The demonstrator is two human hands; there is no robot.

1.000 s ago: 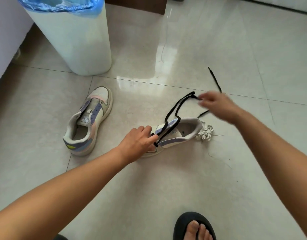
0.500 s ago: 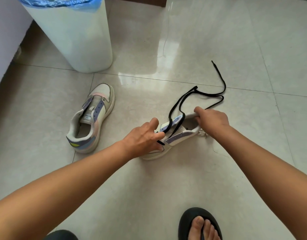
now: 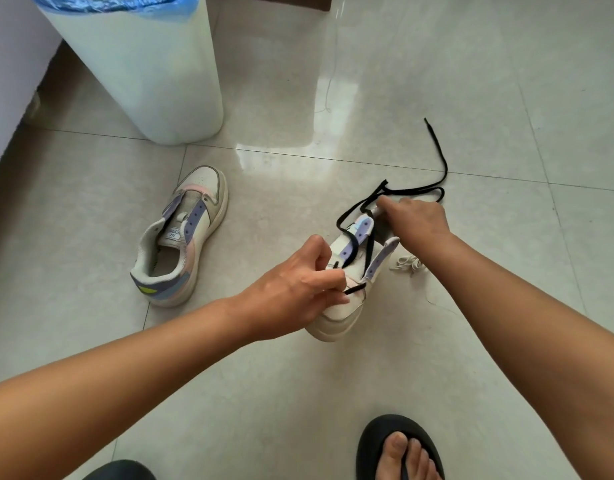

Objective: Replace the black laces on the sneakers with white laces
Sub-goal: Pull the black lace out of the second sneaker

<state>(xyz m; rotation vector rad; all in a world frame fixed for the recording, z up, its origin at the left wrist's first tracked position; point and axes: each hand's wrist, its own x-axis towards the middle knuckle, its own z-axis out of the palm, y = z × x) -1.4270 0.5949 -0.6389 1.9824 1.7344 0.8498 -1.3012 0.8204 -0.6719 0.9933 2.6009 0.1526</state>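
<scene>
A pale glossy tiled floor [image 3: 437,81] fills the view. At the top left stands a tall white bin [image 3: 142,74] lined with a blue bag [image 3: 101,1], close against a white wall [image 3: 7,81].

Two bare forearms reach in from the bottom corners toward the middle. The person's foot in a black sandal [image 3: 399,452] rests on the floor at the bottom right, and the dark edge of another sandal [image 3: 120,471] shows at the bottom left.

One sneaker [image 3: 181,237], cream with lilac and pink panels, lies flat on the floor below the bin, toe pointing away, with no lace showing in its eyelets. The other sneaker [image 3: 347,299] sits near the centre between the hands, its toe toward the person and its heel end tilted up.

The left hand [image 3: 291,292] is curled at the toe end of this shoe, its fingertips pinching the black lace [image 3: 402,192] at the lowest eyelets. The right hand [image 3: 416,220] is curled over the heel end, gripping the collar there. The black lace runs loosely up through the tongue area, loops past the right hand and trails out across the tiles, its free end pointing away.

A small bundle of white lace [image 3: 407,263] lies on the floor just beside the held shoe, partly hidden under the right forearm.
</scene>
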